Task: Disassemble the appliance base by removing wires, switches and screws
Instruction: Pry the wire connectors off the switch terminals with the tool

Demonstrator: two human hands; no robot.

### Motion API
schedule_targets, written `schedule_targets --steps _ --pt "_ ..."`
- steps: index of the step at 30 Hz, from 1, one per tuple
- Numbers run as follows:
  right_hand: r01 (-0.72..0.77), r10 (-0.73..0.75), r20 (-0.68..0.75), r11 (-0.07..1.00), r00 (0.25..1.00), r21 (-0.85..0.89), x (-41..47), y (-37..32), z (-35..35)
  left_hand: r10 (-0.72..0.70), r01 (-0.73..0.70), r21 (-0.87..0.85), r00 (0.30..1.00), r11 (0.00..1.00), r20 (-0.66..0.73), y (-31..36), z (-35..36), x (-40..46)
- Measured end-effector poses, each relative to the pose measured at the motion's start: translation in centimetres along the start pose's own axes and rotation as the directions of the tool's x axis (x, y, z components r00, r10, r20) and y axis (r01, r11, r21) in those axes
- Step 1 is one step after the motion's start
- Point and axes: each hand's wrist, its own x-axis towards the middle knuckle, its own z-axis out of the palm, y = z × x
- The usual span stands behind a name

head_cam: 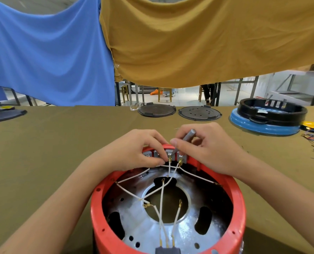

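Wire removal stage: left hand (134, 151) pinches a wire (169, 163) at the switches (169, 155), right hand (204, 143) grips a tool (186, 138). Next probably needs prying that terminal loose.

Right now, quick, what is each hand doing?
Left hand: fingers pinch a wire end at the grey switches on the red base.
Right hand: grips a grey tool, its tip at the switches.
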Motion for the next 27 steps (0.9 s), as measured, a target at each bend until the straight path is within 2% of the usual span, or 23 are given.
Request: schedule_targets --steps 7,12,19,27 --pt "-0.07 0.07 0.016 0.997 0.997 0.035 0.29 0.0 -0.02 -0.002 0.002 0.016 1.0 1.0 -0.005 0.09 0.04 0.05" --pt "-0.097 0.097 -0.009 0.994 0.995 0.057 0.34 -0.1 0.23 0.077 -0.075 0.065 0.997 0.995 -0.026 0.34 0.01 -0.06" --pt "-0.107 0.11 -0.037 0.991 0.993 0.083 0.3 0.23 0.46 0.136 -0.146 0.107 0.986 0.983 0.091 0.6 0.06 -0.11" --pt "-0.126 0.132 -0.042 0.986 0.99 0.111 0.37 0.45 0.57 0.133 -0.14 0.099 0.988 0.985 0.076 0.68 0.17 0.17"
